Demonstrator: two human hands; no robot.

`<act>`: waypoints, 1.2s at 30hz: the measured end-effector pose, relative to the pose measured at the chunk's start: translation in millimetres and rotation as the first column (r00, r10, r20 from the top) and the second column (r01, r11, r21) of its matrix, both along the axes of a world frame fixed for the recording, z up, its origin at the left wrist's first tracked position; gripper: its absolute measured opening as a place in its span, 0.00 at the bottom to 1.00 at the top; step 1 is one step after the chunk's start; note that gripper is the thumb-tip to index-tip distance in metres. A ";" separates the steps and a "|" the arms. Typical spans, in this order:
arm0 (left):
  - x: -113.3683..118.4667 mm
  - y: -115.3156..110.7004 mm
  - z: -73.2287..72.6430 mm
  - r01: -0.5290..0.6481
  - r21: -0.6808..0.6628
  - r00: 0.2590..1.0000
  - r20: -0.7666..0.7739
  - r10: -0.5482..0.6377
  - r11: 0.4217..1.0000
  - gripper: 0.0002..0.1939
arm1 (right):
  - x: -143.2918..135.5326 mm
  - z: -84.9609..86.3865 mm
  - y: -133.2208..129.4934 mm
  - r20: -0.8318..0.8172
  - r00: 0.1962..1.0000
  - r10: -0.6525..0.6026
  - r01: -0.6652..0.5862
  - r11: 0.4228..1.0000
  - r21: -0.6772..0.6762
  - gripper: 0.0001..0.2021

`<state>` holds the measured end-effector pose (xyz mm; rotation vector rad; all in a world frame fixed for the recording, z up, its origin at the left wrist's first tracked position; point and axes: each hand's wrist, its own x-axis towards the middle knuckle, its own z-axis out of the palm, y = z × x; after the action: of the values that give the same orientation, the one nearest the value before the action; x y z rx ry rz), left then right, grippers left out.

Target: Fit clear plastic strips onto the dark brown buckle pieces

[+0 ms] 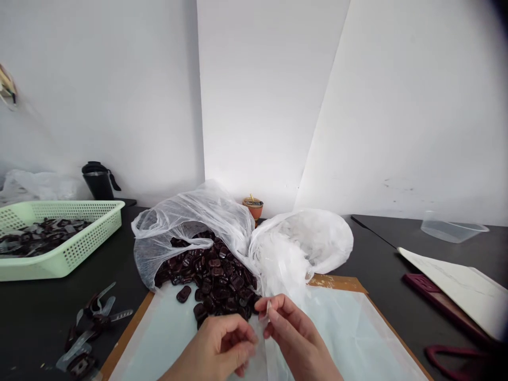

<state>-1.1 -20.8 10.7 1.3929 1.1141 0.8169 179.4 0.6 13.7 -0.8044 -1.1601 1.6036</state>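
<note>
left hand [216, 346], fingers [240, 328] curled, blurred; right hand [296, 336] pinches translucent strip [269, 309]

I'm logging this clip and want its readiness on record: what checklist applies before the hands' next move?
1. Right hand pinches the small pale piece: ok.
2. Left hand is empty: cannot tell, fingers curled and blurred.
3. Dark pieces are within easy reach: ok, seemingly, heaped just beyond the hands.
4. White bag is open: ok.
5. Strapped pieces are all in the green basket: not ok, several lie outside on the table.
</note>
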 end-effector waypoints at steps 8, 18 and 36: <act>-7.4 -8.7 20.8 0.130 0.126 0.981 -0.157 -0.110 0.983 0.07 | -10.5 19.6 -14.7 0.131 0.990 0.044 -0.062 0.989 0.135 0.14; -100.7 29.7 14.4 -0.071 0.483 0.539 -0.717 0.441 0.873 0.05 | -23.2 45.4 4.6 0.292 0.954 -0.073 0.033 0.990 0.139 0.11; -49.2 20.0 22.8 -0.109 0.070 0.994 -0.001 0.109 0.992 0.16 | -33.4 -17.7 11.0 0.209 0.974 0.090 -0.115 0.987 0.110 0.16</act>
<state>-50.3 -0.9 33.6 1.4015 1.1836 0.9388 146.0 11.6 -4.0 -0.8554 -1.4530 1.5435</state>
